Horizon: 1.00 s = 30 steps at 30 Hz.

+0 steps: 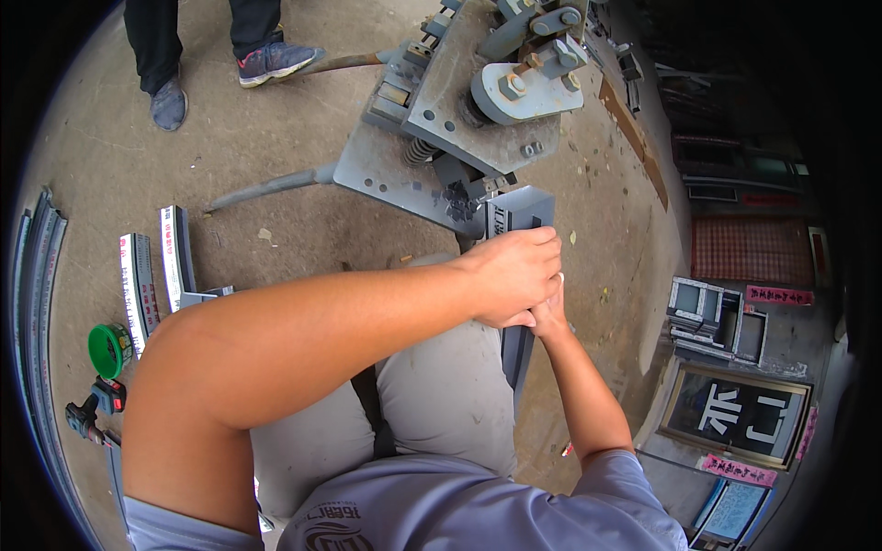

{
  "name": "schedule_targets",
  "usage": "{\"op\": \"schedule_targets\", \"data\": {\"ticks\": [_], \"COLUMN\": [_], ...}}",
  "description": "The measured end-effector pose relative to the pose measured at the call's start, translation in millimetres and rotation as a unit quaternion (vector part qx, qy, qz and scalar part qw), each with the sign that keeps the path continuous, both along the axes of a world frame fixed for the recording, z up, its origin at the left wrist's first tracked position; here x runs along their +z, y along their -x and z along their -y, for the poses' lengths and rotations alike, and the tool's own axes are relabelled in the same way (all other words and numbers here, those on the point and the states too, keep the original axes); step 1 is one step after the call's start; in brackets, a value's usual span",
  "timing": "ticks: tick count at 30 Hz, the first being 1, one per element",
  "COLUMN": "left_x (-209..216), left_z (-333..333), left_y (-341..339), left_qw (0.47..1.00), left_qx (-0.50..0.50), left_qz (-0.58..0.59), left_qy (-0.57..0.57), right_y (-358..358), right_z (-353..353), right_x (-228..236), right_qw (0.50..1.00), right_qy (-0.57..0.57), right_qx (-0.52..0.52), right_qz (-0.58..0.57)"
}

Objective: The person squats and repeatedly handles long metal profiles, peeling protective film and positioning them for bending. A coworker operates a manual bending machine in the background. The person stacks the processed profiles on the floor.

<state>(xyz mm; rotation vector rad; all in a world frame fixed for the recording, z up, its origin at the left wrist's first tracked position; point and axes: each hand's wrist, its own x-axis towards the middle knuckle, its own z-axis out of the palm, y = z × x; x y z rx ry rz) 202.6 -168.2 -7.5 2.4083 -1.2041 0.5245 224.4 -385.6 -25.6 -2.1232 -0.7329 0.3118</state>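
A grey metal profile [530,208] reaches from the punching machine [446,119] toward me and passes beneath my hands. My left hand [516,274], its arm stretched across my lap, is closed over the profile. Just below and to the right, my right hand [551,315] is closed against the left one, at the profile's side; its fingers are partly hidden. A small white edge shows beside the right fingers, too small to name. The profile's near part shows again below the hands, beside my thigh. The machine has thick steel plates, bolts, a spring and a pivoting link on top.
At left lie long profiles [41,275], shorter film-covered profiles [138,280], a green tub [109,350] and a cordless drill [84,415]. Pipe legs [276,187] stick out from the machine. A person's shoes [276,62] stand beyond it. Framed panels [735,415] stand at right.
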Motion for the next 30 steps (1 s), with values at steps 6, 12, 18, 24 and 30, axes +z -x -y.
{"op": "schedule_targets", "data": {"ticks": [6,12,18,24,30], "left_x": [5,-1,16,16,46], "left_z": [-2,1,17,9,26], "left_y": [0,-2,-10,-6,23], "left_qw": [0.999,0.997,0.989,0.989,0.990], "left_qx": [0.003,0.003,-0.062,0.102,-0.021], "left_qz": [-0.049,-0.053,-0.061,0.100,0.055], "left_qy": [-0.002,0.047,0.119,0.042,0.130], "right_y": [-2,-2,-26,-8,46], "right_z": [-6,12,54,36,-3], "right_x": [5,-13,-59,-22,42], "right_qw": [0.999,0.994,0.973,0.949,0.955], "right_qy": [0.039,0.099,0.223,0.298,-0.011], "right_qx": [-0.011,-0.034,-0.058,-0.004,-0.125], "right_qz": [-0.028,0.012,-0.011,0.107,-0.270]}}
